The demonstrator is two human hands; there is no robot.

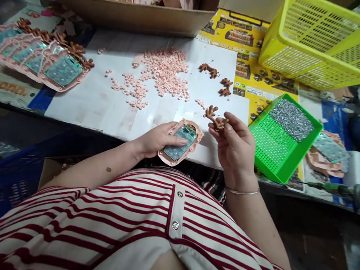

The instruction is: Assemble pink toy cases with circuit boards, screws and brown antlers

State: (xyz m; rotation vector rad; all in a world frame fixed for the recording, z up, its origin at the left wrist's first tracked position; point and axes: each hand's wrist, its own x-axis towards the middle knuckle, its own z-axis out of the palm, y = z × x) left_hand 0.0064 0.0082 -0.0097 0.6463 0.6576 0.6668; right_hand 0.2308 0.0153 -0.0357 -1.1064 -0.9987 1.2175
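Observation:
My left hand (160,141) grips a pink plastic shell with a green circuit board (179,145) set in it, thumb lying across the board. To the right of it, my right hand (237,150) pinches a brown antler-shaped plastic piece (216,119) between thumb and fingers. The antler piece is held up near the shell's top end, apart from it. Two similar brown antler pieces (208,70) lie on the white board beyond. A spread of small pink plastic parts (166,73) covers the middle of the white board.
Several pink shells with boards and antlers (64,70) lie overlapped at the left. A cardboard box (130,17) of pink parts stands behind. On the right are a green basket (297,164) with small metal screws, a yellow crate (320,42), more shells (328,152) and a screwdriver-like tool (329,187).

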